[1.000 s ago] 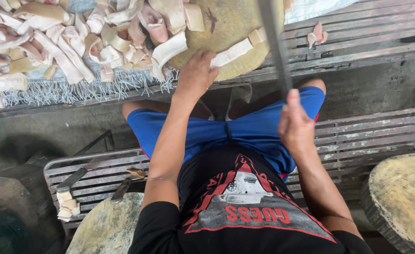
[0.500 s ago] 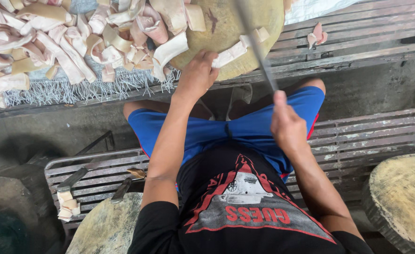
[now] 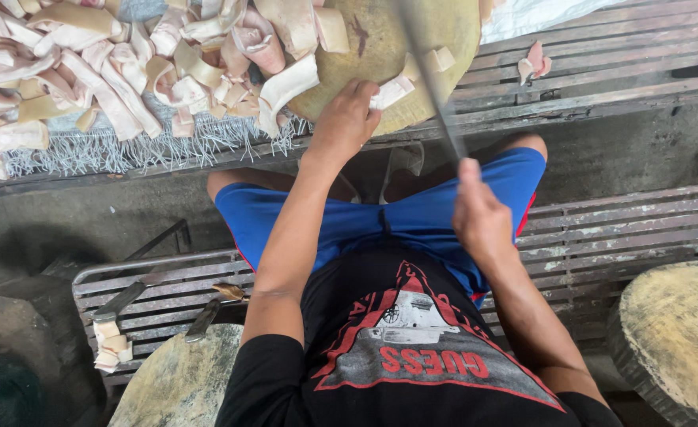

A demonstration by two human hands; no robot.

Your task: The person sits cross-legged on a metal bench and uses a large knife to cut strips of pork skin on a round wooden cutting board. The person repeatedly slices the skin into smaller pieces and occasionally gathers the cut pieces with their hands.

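Head view, looking steeply down past a black printed shirt and blue shorts. Left hand (image 3: 347, 119) stretched forward, fingers curled down onto a pale strip of pork skin (image 3: 392, 91) at the near edge of a round wooden chopping block (image 3: 380, 47), pinning it there; fingertips hidden behind the knuckles. Right hand (image 3: 479, 213) closed around the handle of a long knife (image 3: 428, 87), handle itself buried in the fist, blade smeared by motion blur and running up across the block, tip cut off at the top edge. Impossible to tell whether the blade touches the strip. More pale strips (image 3: 88, 71) heaped left of the block on the slatted surface (image 3: 602, 87), pile cropped by the frame's left and top edges. One small pinkish scrap (image 3: 532, 63) lying apart to the right. Nearer, a second slatted bench (image 3: 167, 300) with two other knives and a few stacked pieces (image 3: 110, 348), plus two further round blocks, each only partly visible.
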